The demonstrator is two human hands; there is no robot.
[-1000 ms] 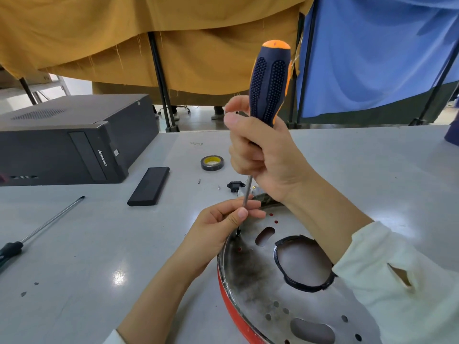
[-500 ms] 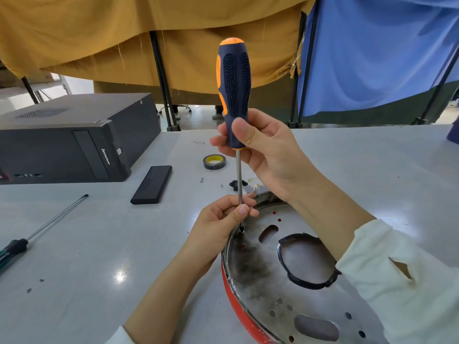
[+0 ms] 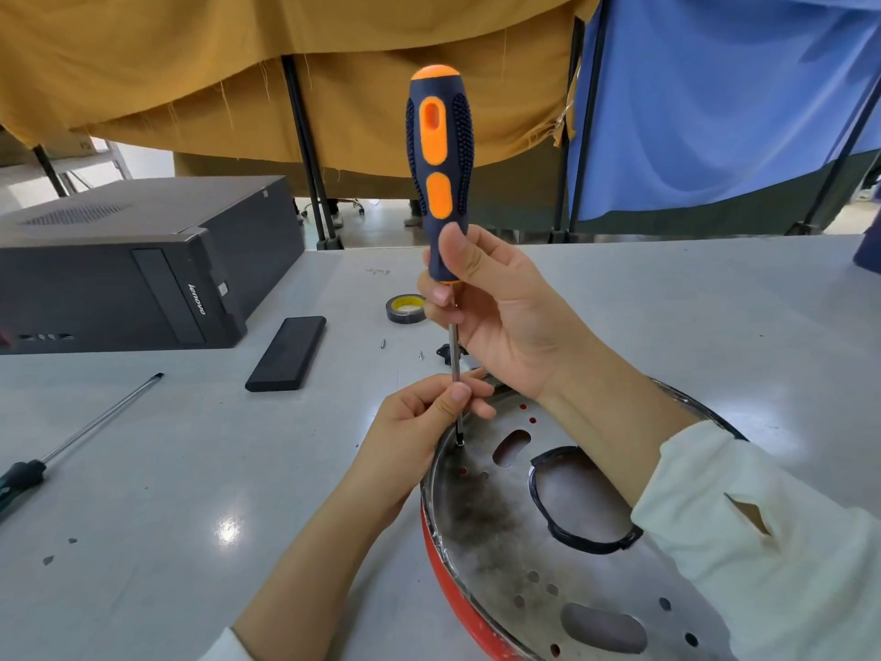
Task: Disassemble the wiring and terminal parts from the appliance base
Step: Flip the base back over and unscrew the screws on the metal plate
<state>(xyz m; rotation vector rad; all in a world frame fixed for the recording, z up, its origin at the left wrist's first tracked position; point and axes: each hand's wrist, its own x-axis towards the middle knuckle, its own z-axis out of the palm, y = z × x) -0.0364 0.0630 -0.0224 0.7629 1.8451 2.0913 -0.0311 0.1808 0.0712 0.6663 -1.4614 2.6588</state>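
The appliance base (image 3: pixel 481 522), a round metal plate with holes and a red rim, lies on the table at lower right. A screwdriver (image 3: pixel 441 174) with a blue and orange handle stands upright, its tip set in a hole near the plate's left edge. My right hand (image 3: pixel 505 312) pinches the bottom of the handle with thumb and fingertips. My left hand (image 3: pixel 419 436) pinches the steel shaft just above the plate. A small black terminal part (image 3: pixel 444 354) lies on the table behind the shaft, partly hidden by my right hand.
A black computer case (image 3: pixel 143 260) stands at the left, with a flat black bar (image 3: pixel 287 353) beside it. A roll of tape (image 3: pixel 404 308) and small loose screws (image 3: pixel 384 344) lie mid-table. A second screwdriver (image 3: pixel 81 431) rests at the far left.
My right hand slid from a full grip on the handle down to its base, now pinching it. The screwdriver went from tilted right to upright and turned. My left hand stayed on the shaft.
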